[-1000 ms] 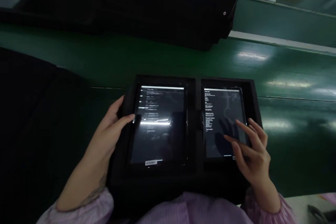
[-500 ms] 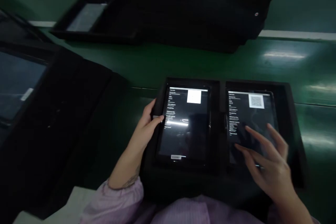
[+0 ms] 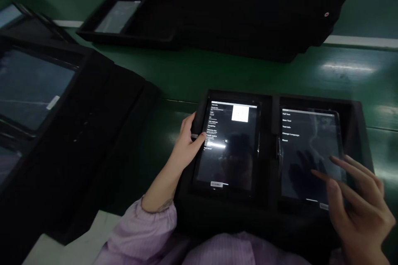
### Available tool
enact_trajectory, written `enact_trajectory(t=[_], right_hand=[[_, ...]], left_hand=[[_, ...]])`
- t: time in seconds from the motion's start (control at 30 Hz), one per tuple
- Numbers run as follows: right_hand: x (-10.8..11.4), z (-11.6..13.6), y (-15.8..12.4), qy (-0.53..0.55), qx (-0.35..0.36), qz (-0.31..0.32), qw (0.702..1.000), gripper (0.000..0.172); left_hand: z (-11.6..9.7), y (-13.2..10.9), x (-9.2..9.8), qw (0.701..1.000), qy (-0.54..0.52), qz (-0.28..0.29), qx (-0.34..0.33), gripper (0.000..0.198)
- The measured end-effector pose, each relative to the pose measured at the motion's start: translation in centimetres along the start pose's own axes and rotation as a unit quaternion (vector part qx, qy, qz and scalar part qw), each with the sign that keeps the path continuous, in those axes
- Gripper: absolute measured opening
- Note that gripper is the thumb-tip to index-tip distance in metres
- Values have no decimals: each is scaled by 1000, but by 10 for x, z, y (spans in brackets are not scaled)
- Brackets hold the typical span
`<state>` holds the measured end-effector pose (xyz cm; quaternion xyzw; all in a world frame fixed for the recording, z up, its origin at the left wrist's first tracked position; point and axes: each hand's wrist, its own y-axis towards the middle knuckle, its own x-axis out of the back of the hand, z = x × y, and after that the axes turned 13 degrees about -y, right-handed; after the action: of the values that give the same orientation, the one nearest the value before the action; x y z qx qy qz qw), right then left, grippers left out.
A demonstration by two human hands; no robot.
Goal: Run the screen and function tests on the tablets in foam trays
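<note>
Two dark tablets lie side by side in a black foam tray [image 3: 270, 215]. The left tablet [image 3: 228, 149] shows a test info list with a white square code near its top. My left hand [image 3: 186, 143] grips that tablet's left edge, with the thumb on the screen border. The right tablet [image 3: 311, 153] shows a short menu of text lines. My right hand [image 3: 357, 203] is just above that tablet's lower right part, its fingers apart and holding nothing. I cannot tell whether a fingertip touches the glass.
A green work surface [image 3: 199, 74] runs across the view. To the left lies a black tray holding a large tablet [image 3: 34, 91]. Another black tray [image 3: 124, 18] and a dark stacked mass [image 3: 258, 12] stand behind. A white sheet [image 3: 74, 240] lies lower left.
The right tablet's screen has changed from an info list with a code to a short menu. The view has swung left, so the tray sits further right. My right hand has drawn back toward the lower right.
</note>
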<state>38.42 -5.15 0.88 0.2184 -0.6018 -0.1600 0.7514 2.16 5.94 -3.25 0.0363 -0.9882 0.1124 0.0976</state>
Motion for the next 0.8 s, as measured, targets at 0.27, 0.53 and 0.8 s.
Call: enact_trajectory(t=[0.27, 0.53, 0.8], right_hand=[[1, 4, 8, 17, -5, 2, 1000, 64], [0, 6, 16, 10, 0, 1, 1000, 68], [0, -13, 51, -9, 13, -5, 1000, 27]], left_hand=[[-16, -4, 2, 998, 29, 64, 5, 106], [-2, -1, -2, 998, -67, 11, 18, 73], [-25, 50, -14, 1000, -12, -23, 1, 70]])
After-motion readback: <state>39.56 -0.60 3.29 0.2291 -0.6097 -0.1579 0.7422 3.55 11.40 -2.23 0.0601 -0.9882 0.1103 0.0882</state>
